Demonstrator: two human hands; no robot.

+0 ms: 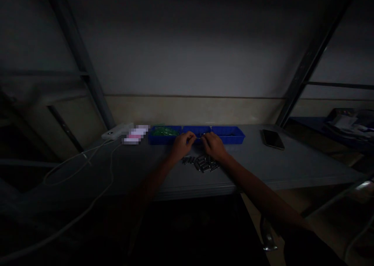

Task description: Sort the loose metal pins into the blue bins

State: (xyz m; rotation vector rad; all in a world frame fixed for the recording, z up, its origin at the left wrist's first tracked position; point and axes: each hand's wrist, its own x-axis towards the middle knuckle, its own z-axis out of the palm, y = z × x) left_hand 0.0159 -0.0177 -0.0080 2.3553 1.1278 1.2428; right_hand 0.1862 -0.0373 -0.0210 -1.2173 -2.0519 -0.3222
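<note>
Both hands meet over the front of the blue bins, fingers pinched and tips close together. A small, thin shiny piece shows between them, too small and dark to name. My left hand is closed at its left end, in front of the left and middle bins. At its right end my right hand is closed too, in front of the middle bin. Just below the hands, a loose pile of short metal cylinders lies on the grey table.
The left blue bin holds green plastic; the right bin has a few dark pieces inside. A phone lies at the right. A white power strip with cables sits at the left. Metal rack posts flank the table.
</note>
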